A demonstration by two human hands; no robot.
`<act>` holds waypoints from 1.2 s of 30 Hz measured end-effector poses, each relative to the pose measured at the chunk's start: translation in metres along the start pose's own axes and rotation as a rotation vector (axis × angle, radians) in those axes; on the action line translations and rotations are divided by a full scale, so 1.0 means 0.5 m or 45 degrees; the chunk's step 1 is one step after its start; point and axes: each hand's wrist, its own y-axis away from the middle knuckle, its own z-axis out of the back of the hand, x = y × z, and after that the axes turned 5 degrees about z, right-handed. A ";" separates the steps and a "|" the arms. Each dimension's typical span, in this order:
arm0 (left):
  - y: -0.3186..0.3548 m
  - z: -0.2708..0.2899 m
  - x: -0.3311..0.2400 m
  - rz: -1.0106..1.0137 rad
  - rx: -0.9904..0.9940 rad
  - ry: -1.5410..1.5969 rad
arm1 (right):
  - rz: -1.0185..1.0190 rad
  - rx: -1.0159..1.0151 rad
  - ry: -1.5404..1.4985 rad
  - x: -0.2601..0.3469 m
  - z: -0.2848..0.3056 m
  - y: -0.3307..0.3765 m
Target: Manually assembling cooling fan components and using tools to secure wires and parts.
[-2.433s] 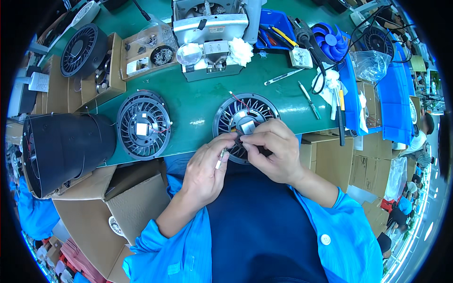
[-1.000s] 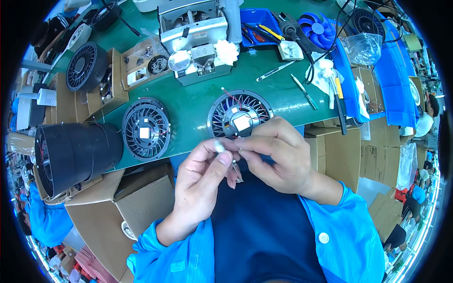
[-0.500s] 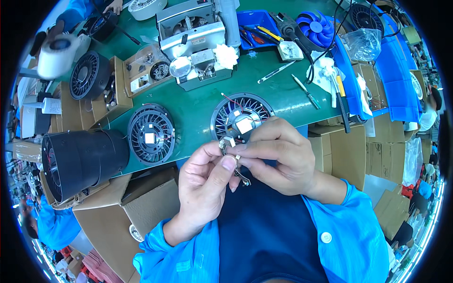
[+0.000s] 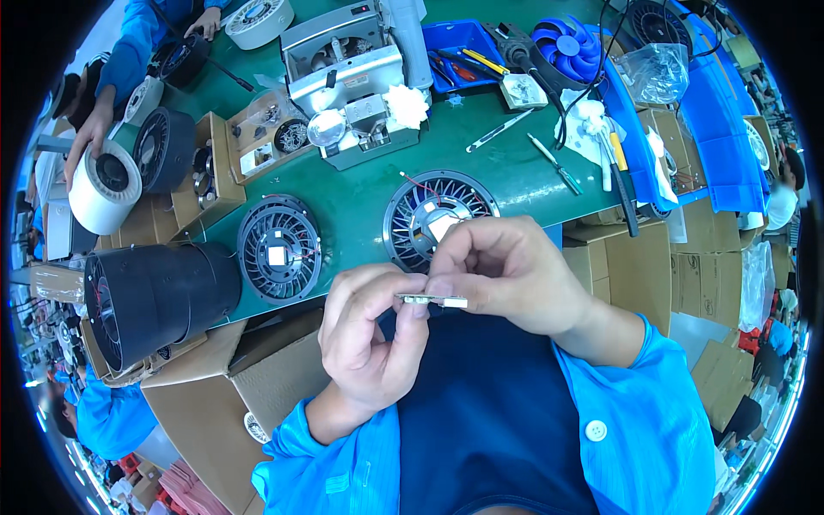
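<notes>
A small circuit board point(image 4: 416, 299) is seen edge-on in front of my chest, with pale blocks like connectors along it. My left hand point(image 4: 367, 336) pinches one end of it between thumb and fingers. At the other end my right hand point(image 4: 515, 276) is closed on the board, thumb and index finger pressed together. The fingers hide part of it. Just beyond my hands a round black finned fan unit point(image 4: 396, 225) lies on the green table point(image 4: 352, 193), partly covered by my right hand. Another such fan unit point(image 4: 256, 264), with a white square at its middle, lies to the left.
A black cylindrical housing point(image 4: 163, 296) lies by the left table edge, above an open cardboard box point(image 4: 193, 421). A metal machine point(image 4: 348, 73) stands at the back. Beyond it are a blue tool tray point(image 4: 459, 39) and a blue fan point(image 4: 566, 47). A co-worker's hand point(image 4: 93, 136) grips a white round unit point(image 4: 90, 210).
Both my hands have turned the board from a tilted pose to nearly level, edge-on. The co-worker's white unit has shifted down at the left, and their arm has come into view.
</notes>
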 end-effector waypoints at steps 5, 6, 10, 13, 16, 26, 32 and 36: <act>-0.007 0.004 0.010 -0.213 -0.034 -0.126 | -0.161 0.111 -0.241 -0.009 0.014 -0.025; -0.008 0.005 0.013 -0.216 -0.027 -0.126 | -0.193 0.135 -0.280 -0.011 0.017 -0.029; -0.010 0.011 0.022 -0.269 -0.007 -0.149 | -0.188 0.153 -0.350 -0.028 0.013 -0.036; -0.006 0.019 0.021 -0.285 0.044 -0.215 | -0.135 0.153 -0.384 -0.032 0.009 -0.033; -0.009 0.015 0.029 -0.099 0.058 0.084 | -0.054 0.152 -0.425 -0.035 0.006 -0.027; -0.004 0.012 0.013 0.202 0.026 0.703 | 0.494 0.072 0.210 -0.016 0.006 0.008; -0.003 0.018 0.013 -0.050 0.020 0.280 | 0.656 0.071 0.397 -0.025 -0.001 0.013; -0.002 0.015 0.004 -0.093 -0.028 0.171 | 0.583 -0.022 0.144 -0.043 -0.015 0.013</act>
